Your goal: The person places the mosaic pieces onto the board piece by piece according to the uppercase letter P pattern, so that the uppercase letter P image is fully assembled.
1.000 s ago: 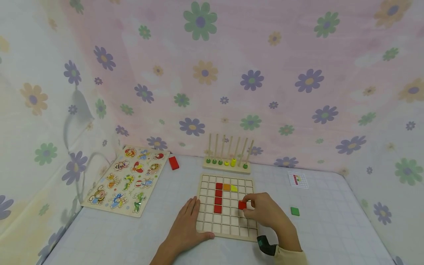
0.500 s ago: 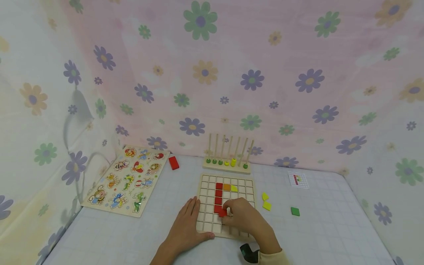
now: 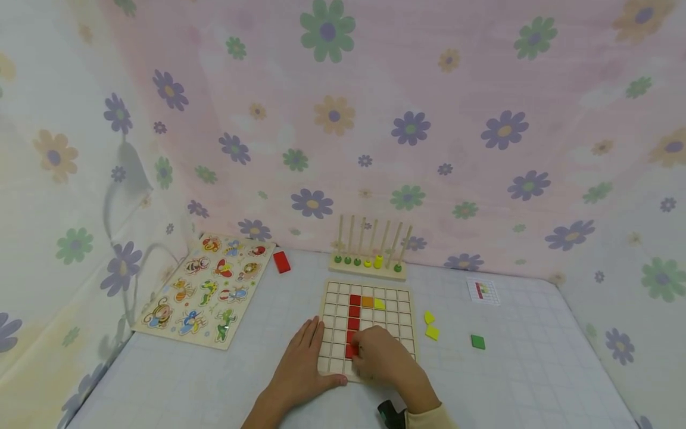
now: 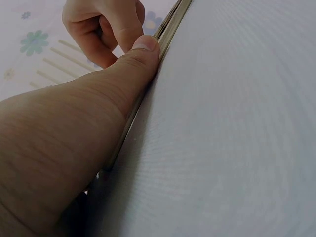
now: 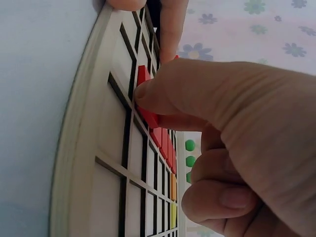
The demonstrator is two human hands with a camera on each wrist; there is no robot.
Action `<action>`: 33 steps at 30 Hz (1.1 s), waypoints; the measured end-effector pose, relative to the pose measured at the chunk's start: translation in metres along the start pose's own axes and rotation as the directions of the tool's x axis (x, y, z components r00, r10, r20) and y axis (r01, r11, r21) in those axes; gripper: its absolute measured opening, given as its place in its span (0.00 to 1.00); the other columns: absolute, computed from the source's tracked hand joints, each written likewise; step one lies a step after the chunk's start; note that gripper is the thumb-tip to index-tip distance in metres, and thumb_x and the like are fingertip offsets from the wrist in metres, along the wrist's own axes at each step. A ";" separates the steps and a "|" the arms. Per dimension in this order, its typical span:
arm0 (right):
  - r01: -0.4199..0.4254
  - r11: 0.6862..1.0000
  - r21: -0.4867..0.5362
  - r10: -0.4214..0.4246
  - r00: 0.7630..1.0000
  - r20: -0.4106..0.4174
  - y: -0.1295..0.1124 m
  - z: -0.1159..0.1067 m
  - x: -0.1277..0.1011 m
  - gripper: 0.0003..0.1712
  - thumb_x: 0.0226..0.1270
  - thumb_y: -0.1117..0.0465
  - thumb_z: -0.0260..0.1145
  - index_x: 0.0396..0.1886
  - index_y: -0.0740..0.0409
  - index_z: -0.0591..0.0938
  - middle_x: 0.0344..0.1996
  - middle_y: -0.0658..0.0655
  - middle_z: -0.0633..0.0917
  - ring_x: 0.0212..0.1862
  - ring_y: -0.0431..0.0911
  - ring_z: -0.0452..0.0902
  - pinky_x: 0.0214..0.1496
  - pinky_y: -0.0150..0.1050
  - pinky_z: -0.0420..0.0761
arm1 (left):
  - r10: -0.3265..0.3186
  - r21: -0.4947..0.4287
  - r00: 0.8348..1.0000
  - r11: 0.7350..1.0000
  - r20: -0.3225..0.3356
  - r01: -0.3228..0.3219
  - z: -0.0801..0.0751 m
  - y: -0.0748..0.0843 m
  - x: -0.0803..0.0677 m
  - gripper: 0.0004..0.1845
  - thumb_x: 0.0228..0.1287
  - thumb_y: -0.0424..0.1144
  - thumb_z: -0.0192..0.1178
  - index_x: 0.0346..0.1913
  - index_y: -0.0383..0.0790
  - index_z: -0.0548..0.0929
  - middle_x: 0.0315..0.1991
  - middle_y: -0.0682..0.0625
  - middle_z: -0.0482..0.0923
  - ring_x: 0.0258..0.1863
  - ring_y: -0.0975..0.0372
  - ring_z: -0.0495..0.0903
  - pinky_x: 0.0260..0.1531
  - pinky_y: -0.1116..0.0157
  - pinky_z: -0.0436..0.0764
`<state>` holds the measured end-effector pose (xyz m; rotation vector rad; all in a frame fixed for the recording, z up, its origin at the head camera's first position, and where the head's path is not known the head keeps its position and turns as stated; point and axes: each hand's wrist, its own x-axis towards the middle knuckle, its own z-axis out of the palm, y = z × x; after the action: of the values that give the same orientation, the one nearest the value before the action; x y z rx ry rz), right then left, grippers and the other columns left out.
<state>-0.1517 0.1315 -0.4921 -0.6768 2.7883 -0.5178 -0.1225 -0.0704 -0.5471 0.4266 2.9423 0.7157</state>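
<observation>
The right hand (image 3: 382, 360) pinches a small red square tile (image 5: 147, 111) into a cell of the square wooden grid board (image 3: 393, 294), just below the board's column of red tiles (image 3: 354, 317). The left hand (image 3: 301, 364) lies flat and relaxed on the surface, fingers against the board's left edge

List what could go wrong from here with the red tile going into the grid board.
The red tile sits tilted under the right hand, so it may jam across a cell edge. Only the left hand steadies the board; a hard push might shift it and perhaps unseat the placed tiles.
</observation>
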 end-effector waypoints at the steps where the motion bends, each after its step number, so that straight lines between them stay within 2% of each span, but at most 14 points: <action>1: -0.001 1.000 0.000 0.001 1.000 -0.001 0.000 0.000 0.000 0.02 0.58 0.62 0.70 0.29 0.51 0.84 0.16 0.42 0.69 0.23 0.38 0.61 0.25 0.33 0.61 | 0.000 0.000 1.000 1.000 0.000 0.000 0.000 0.000 0.000 0.67 0.46 0.80 0.64 0.80 0.37 0.57 0.82 0.42 0.54 0.81 0.47 0.53 0.77 0.46 0.63; 4: -0.005 1.000 0.002 0.005 1.000 0.002 0.000 -0.001 -0.001 0.01 0.58 0.62 0.70 0.29 0.52 0.85 0.17 0.42 0.73 0.23 0.38 0.63 0.25 0.32 0.64 | -0.003 -0.005 1.000 1.000 -0.002 0.003 0.002 -0.001 0.001 0.67 0.46 0.80 0.65 0.80 0.37 0.57 0.82 0.42 0.53 0.81 0.47 0.53 0.77 0.46 0.63; 6: -0.009 1.000 -0.003 0.009 1.000 0.005 0.000 -0.002 -0.001 0.02 0.59 0.61 0.71 0.32 0.54 0.87 0.21 0.42 0.78 0.25 0.38 0.66 0.28 0.33 0.70 | -0.004 -0.002 1.000 1.000 -0.002 0.004 0.002 -0.001 0.002 0.67 0.46 0.80 0.65 0.80 0.37 0.57 0.82 0.42 0.53 0.81 0.47 0.53 0.77 0.45 0.63; 8: -0.014 1.000 -0.012 0.014 1.000 0.001 0.000 -0.002 -0.001 0.06 0.60 0.60 0.72 0.36 0.55 0.90 0.26 0.43 0.84 0.28 0.37 0.70 0.33 0.34 0.77 | -0.004 -0.004 1.000 1.000 -0.001 0.004 0.003 -0.001 0.001 0.67 0.46 0.80 0.65 0.80 0.37 0.57 0.82 0.42 0.53 0.81 0.46 0.53 0.77 0.45 0.64; 11: -0.014 1.000 -0.022 0.013 1.000 -0.010 0.000 -0.001 -0.001 0.07 0.62 0.59 0.72 0.39 0.55 0.91 0.30 0.45 0.88 0.31 0.36 0.73 0.38 0.37 0.82 | -0.005 -0.003 1.000 1.000 0.001 0.005 0.003 -0.001 0.001 0.67 0.46 0.80 0.65 0.80 0.37 0.57 0.82 0.41 0.53 0.80 0.46 0.53 0.77 0.45 0.64; 23: -0.001 1.000 0.009 0.002 0.999 -0.051 0.001 -0.001 -0.003 0.07 0.62 0.59 0.73 0.37 0.55 0.92 0.34 0.47 0.91 0.34 0.35 0.78 0.41 0.38 0.85 | -0.021 -0.025 1.000 0.999 0.014 0.021 -0.001 0.002 0.000 0.66 0.47 0.78 0.67 0.80 0.38 0.57 0.82 0.41 0.53 0.80 0.46 0.53 0.76 0.43 0.63; 29: 0.003 1.000 0.014 -0.003 0.998 -0.063 0.001 -0.002 -0.002 0.06 0.63 0.59 0.73 0.37 0.54 0.92 0.33 0.46 0.91 0.30 0.34 0.74 0.38 0.36 0.82 | -0.009 -0.020 1.000 1.000 0.005 0.009 -0.001 0.001 0.000 0.65 0.48 0.77 0.66 0.80 0.37 0.57 0.82 0.41 0.54 0.81 0.45 0.53 0.76 0.44 0.63; 33: 0.013 1.000 0.010 -0.012 0.998 -0.057 0.005 -0.001 -0.001 0.10 0.64 0.55 0.74 0.40 0.54 0.92 0.36 0.46 0.92 0.36 0.36 0.81 0.42 0.38 0.85 | 0.004 -0.010 1.000 1.000 0.000 -0.004 0.001 -0.001 0.001 0.66 0.49 0.79 0.64 0.80 0.37 0.57 0.81 0.40 0.54 0.81 0.45 0.53 0.76 0.44 0.63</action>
<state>-0.1528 0.1363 -0.4932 -0.6883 2.8340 -0.5628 -0.1233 -0.0709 -0.5489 0.4324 2.9374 0.7305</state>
